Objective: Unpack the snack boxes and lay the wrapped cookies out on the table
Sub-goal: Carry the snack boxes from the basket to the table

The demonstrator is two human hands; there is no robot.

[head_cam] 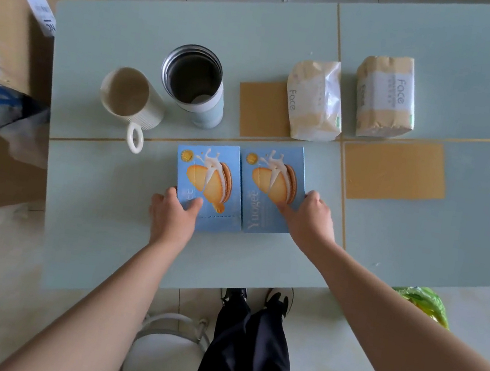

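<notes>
Two sealed blue cardboard cookie boxes lie side by side, long axes near-far: left hand [173, 215] grips left box [209, 186], right hand [309, 216] grips right box [271, 186].

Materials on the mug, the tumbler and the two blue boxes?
Mug: looks glazed ceramic, cream, ribbed wall, loop handle. Tumbler: likely stainless steel inside, dull grey sheen, pale coated outside. Blue boxes: printed cardboard, crisp folded edges.

Both forearms are bare to the edge of the view, with no sleeves, watch, rings or gloves showing on the left hand [173, 215] or the right hand [309, 216]. Lower down, loose dark navy trousers [245, 355] fall over black shoes with white trim [278, 299].
</notes>
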